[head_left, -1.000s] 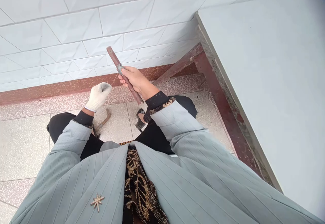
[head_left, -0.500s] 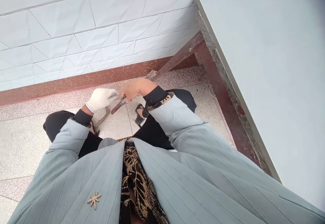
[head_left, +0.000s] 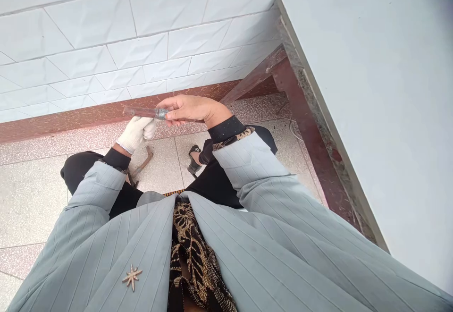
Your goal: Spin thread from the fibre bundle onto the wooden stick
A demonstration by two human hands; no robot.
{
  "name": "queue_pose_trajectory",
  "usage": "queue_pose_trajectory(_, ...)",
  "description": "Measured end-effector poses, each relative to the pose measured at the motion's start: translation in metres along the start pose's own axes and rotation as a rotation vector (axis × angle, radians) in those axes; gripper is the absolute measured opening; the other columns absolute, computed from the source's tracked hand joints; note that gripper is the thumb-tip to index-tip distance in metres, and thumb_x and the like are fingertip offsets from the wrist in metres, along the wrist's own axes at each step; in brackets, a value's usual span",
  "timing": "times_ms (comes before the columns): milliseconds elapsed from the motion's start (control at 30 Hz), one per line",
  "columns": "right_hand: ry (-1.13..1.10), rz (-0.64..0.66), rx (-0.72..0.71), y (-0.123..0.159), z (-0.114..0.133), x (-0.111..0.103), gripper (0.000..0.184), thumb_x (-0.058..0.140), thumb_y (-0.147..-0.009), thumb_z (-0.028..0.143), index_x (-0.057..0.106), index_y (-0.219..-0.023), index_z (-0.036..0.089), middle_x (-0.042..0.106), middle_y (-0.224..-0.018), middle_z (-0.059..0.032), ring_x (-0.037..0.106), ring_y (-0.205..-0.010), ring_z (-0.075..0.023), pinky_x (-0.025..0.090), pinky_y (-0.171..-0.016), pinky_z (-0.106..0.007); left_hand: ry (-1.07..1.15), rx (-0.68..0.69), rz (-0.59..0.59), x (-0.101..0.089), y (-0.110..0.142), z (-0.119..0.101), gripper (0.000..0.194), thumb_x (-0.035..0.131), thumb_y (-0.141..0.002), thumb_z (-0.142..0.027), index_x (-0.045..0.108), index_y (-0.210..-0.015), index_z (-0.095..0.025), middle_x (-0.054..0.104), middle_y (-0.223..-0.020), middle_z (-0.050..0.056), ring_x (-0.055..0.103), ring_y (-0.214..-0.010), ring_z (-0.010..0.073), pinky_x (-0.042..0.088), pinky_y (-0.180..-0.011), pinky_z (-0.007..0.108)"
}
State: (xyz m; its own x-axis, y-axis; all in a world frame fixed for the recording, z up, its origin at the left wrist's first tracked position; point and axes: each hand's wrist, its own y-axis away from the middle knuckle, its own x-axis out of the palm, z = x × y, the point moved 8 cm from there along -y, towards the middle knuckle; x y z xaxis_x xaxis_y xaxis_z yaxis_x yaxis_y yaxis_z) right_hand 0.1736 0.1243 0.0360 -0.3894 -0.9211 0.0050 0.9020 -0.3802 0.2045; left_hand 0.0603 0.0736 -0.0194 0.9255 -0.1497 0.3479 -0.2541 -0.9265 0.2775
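Note:
A reddish-brown wooden stick (head_left: 141,112) lies nearly level in front of me, with coils of grey wire (head_left: 162,113) wound round it. My bare right hand (head_left: 187,109) is closed around the stick just right of the coils. My left hand (head_left: 138,130), in a white knit glove, is closed right under the stick's left part and seems to touch it. What its fingers pinch, if anything, is hidden. On the floor below my left hand lies a tool with a curved brown handle (head_left: 144,158); its far end is partly covered by my leg.
A white tiled wall (head_left: 170,7) with a reddish-brown skirting stands ahead. To the right is a white tabletop (head_left: 375,90) on a dark red frame (head_left: 307,128) with a slanting brace. A thin pale cord (head_left: 295,130) lies on the speckled floor (head_left: 31,198). My black shoe (head_left: 194,160) shows between.
My right hand has lifted the stick and turned it from slanting down to nearly level, pointing left. My left hand has shifted slightly left to beneath the stick.

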Motion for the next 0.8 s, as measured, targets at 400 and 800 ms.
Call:
queue_pose_trajectory(400, -0.325, -0.106, -0.169, 0.004, 0.012, -0.006, 0.055, 0.078, -0.084, 0.054, 0.061, -0.115, 0.011, 0.061, -0.071, 0.0028, 0.048, -0.054, -0.0053, 0.034, -0.047, -0.018, 0.028, 0.074, 0.051, 0.000, 0.003, -0.008, 0.044, 0.077, -0.080, -0.061, 0.064, -0.079, -0.018, 0.027, -0.051, -0.009, 0.022, -0.042, 0.0055, 0.020, -0.041, 0.022)
queue_pose_trajectory(800, -0.442, -0.382, 0.027, -0.005, -0.013, -0.023, 0.041, 0.074, -0.092, 0.050, 0.052, -0.091, 0.016, 0.057, -0.072, 0.0024, 0.045, -0.053, -0.0043, 0.029, -0.043, -0.018, -0.264, 0.041, 0.085, 0.005, 0.006, -0.006, 0.038, 0.072, -0.085, -0.054, 0.064, -0.075, -0.018, 0.037, -0.050, -0.006, 0.026, -0.043, 0.0061, 0.016, -0.043, 0.024)
